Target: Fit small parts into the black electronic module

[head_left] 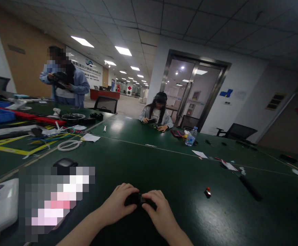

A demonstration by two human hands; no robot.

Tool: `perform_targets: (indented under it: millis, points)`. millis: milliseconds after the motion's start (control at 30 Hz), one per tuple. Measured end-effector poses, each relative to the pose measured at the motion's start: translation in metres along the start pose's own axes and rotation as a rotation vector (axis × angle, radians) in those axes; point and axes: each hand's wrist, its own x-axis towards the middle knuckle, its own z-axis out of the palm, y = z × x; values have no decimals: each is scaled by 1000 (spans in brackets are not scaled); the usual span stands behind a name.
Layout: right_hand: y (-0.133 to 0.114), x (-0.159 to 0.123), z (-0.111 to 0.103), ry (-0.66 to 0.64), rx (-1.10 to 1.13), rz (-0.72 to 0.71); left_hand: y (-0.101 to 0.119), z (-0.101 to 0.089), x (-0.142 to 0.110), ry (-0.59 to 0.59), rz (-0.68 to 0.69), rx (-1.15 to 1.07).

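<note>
My left hand (116, 205) and my right hand (159, 212) meet at the near edge of the dark green table (164, 171). Both are curled around a small black object (136, 199) held between them just above the tabletop. Fingers of each hand press on it from either side. What the black object is cannot be made out. A small red-and-black part (208, 192) lies on the table to the right of my hands.
A white device (0, 205) and a black item (65, 163) sit at near left. Cables, a white ring (68, 145) and blue trays lie far left. One person stands at left, another sits across by a water bottle (191, 136). Paper scraps and a black rod (250, 187) lie right.
</note>
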Motion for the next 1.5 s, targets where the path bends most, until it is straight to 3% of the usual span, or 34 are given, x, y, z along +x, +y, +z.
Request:
perform_targets:
  millis: [233,767,1500]
  points:
    - [-4,-1,2,-55,-128,18,3,-3,0,-24,-13,3]
    - [2,-4,1,-24,-2,21,2,0,1,-13,-20,32]
    - [12,-2,4,-53,-11,70,-7,5,2,-9,-32,32]
